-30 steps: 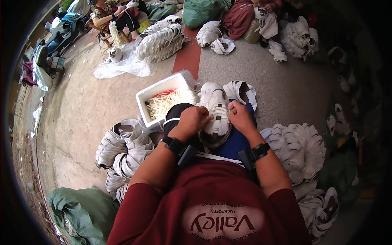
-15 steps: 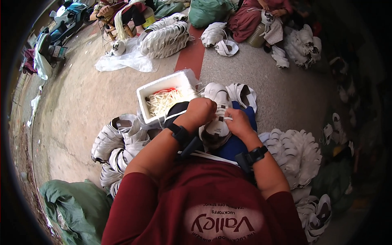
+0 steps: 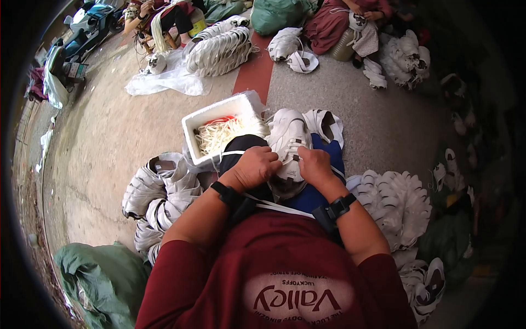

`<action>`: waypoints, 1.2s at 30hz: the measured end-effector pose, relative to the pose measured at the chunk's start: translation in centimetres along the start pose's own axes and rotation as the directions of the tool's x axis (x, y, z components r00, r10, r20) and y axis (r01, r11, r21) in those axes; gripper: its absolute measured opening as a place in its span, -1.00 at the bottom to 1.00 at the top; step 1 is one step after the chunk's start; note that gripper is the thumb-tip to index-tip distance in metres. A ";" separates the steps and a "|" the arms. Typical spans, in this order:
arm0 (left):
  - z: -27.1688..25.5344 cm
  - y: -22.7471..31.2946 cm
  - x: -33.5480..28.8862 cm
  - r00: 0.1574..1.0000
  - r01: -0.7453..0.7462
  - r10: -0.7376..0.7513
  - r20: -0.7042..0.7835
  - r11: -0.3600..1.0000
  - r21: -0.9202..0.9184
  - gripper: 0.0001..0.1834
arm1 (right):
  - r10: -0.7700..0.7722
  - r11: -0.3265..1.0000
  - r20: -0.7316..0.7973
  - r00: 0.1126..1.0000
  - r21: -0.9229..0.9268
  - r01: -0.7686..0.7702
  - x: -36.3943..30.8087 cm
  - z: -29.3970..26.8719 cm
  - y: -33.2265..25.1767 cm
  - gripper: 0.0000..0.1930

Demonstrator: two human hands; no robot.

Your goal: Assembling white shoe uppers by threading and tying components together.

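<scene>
A white sneaker [image 3: 289, 126] lies across my lap, toe pointing away from me, with a white shoelace [image 3: 294, 143] threaded through part of its front. My left hand [image 3: 255, 166] is closed at the shoe's left side, its fingertips pinching the lace beside the tongue. On the opposite side my right hand [image 3: 316, 164] pinches lace too, thumb and forefinger close to the eyelets. The fingers partly cover the lace ends. Behind this shoe rests a second white shoe [image 3: 324, 125] with a dark lining.
A white foam box [image 3: 192, 126] of cream laces stands ahead on the left. Stacked white shoes flank me, a left pile [image 3: 148, 192] and a right pile [image 3: 392, 208]. A green sack [image 3: 101, 279] sits at lower left. Farther off, people sit among shoe rows [image 3: 219, 52].
My left hand has come down and left from above the laces to the shoe's side. The right hand has shifted slightly toward the left, staying at the eyelets.
</scene>
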State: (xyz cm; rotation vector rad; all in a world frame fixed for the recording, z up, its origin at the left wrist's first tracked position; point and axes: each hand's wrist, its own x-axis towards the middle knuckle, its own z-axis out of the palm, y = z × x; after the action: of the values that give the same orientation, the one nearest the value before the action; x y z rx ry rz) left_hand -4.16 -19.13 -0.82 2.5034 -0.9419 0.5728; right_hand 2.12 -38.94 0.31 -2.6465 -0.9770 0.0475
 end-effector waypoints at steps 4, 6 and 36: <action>-0.5 -0.3 -0.2 0.978 0.187 -0.189 -0.084 0.982 -0.038 -0.94 | -0.002 0.962 0.013 1.000 0.273 -0.002 0.4 0.1 2.3 -0.91; -0.3 -0.9 0.2 0.938 0.312 -0.313 -0.149 0.950 -0.033 -0.95 | 0.042 0.840 0.171 0.984 0.528 -0.127 0.5 -0.1 3.0 -0.90; 0.6 1.2 -0.6 0.951 0.267 -0.302 -0.057 0.903 -0.337 -0.82 | 0.137 0.855 0.054 0.989 0.499 -0.146 -0.5 -1.0 2.8 -0.84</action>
State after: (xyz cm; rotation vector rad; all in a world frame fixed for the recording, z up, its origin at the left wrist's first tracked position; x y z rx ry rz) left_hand -5.26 -19.89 -1.34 2.2286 -0.5596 0.4145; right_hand 3.66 -41.54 0.40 -2.2249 -0.6561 0.3155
